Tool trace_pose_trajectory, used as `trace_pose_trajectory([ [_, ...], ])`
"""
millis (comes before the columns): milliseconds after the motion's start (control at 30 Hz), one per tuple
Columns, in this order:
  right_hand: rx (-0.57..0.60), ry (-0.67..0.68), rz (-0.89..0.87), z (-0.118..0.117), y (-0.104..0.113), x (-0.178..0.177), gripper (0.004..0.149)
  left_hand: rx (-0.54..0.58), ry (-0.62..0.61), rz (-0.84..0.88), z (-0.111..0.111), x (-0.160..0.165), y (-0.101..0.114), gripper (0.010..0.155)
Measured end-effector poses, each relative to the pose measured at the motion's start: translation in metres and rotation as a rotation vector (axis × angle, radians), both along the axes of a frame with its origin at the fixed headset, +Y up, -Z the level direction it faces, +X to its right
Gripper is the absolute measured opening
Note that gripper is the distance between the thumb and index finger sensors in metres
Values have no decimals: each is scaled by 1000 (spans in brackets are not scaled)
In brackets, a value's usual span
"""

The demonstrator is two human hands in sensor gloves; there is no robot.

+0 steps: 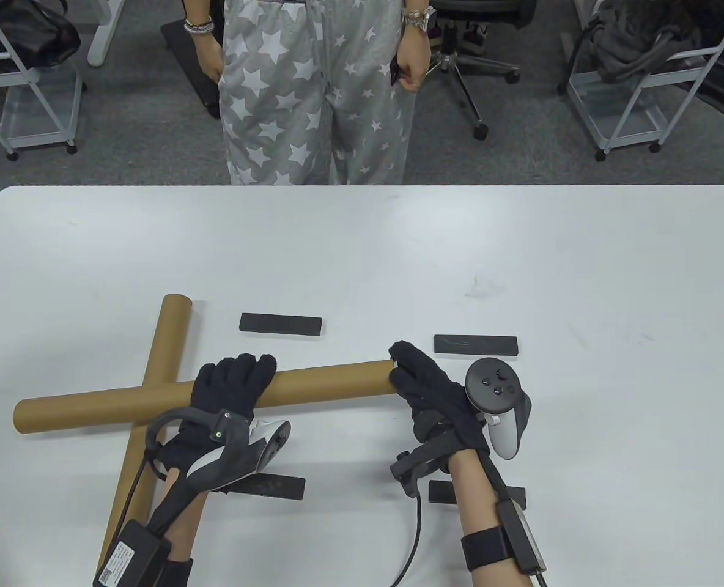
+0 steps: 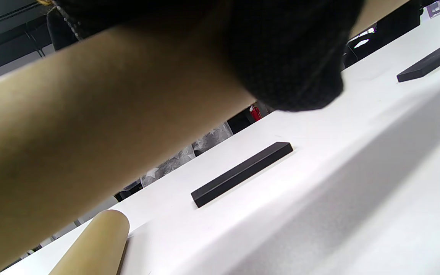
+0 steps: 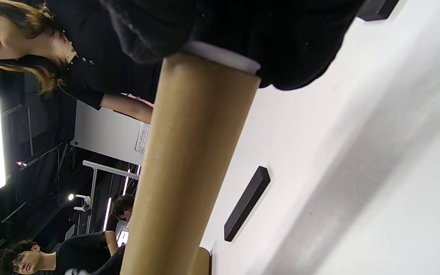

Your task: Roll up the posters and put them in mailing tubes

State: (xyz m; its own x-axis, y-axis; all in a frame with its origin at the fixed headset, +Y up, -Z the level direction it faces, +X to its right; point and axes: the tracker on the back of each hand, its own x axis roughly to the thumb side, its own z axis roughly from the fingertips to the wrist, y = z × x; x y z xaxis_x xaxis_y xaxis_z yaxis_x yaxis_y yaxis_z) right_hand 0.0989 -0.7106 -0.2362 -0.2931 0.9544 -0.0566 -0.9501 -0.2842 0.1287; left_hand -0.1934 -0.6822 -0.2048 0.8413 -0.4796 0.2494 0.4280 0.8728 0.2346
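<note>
— Closest to the lens, our left hand (image 1: 230, 391) in its black knit glove lies over the long brown cardboard mailing tube (image 1: 313, 383), fingers curled across the top near its middle.

— And our right hand (image 1: 426, 391)?

— At the tube's open end, just right of the left grip. Its fingertips (image 1: 406, 354) are bunched against the mouth, where the right wrist view shows a white edge (image 3: 220, 57), probably a cap or the poster's rim; we cannot tell which, nor whether the fingers pinch it or only push.

— So how do we do this step well?

— We judge it to be seating something at that end. We should clamp firmly with the left hand so the tube cannot roll or slide, and push straight along its axis with the right.

— What sits under the grip?

— A second brown cardboard tube (image 1: 157, 379), crossed beneath the first, left of our left hand. That makes the held tube rock, so we should press down.

— And around us?

— A white table (image 1: 521, 257) with flat black rectangular bars (image 1: 280, 324) beyond and near both hands. Past the far edge stands a person in grey star-print trousers (image 1: 313, 92), with wheeled white racks (image 1: 643, 92) on a grey floor.
</note>
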Motion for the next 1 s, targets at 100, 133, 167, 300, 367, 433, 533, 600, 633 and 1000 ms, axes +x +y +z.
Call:
trace_pose_trajectory([
  [100, 15, -12, 3, 4, 2, -5, 59, 0, 1, 3, 0, 1, 0, 89],
  [133, 26, -11, 3, 5, 2, -7, 61, 2, -1, 3, 1, 2, 0, 89],
  [167, 43, -1, 2, 9, 3, -14, 66, 3, 3, -1, 1, 3, 1, 89],
  [300, 45, 62, 46, 14, 5, -36, 86, 5, 12, -24, 1, 9, 1, 89],
  [367, 48, 88, 79, 14, 7, -38, 89, 16, 16, -36, 1, 6, 1, 89],
  [433, 51, 76, 25, 13, 8, -39, 87, 1, 18, 2, 1, 3, 1, 89],
  [533, 49, 65, 5, 13, 8, -38, 85, 3, 19, -3, 0, 1, 1, 89],
  [600, 39, 72, 10, 12, 7, -34, 84, 2, 19, -6, 0, 1, 1, 89],
  [633, 28, 78, -1, 12, 7, -31, 84, -2, 19, -6, 0, 1, 1, 89],
  [1000, 33, -18, 145, 13, 20, 26, 83, -12, 26, -18, 0, 0, 2, 89],
])
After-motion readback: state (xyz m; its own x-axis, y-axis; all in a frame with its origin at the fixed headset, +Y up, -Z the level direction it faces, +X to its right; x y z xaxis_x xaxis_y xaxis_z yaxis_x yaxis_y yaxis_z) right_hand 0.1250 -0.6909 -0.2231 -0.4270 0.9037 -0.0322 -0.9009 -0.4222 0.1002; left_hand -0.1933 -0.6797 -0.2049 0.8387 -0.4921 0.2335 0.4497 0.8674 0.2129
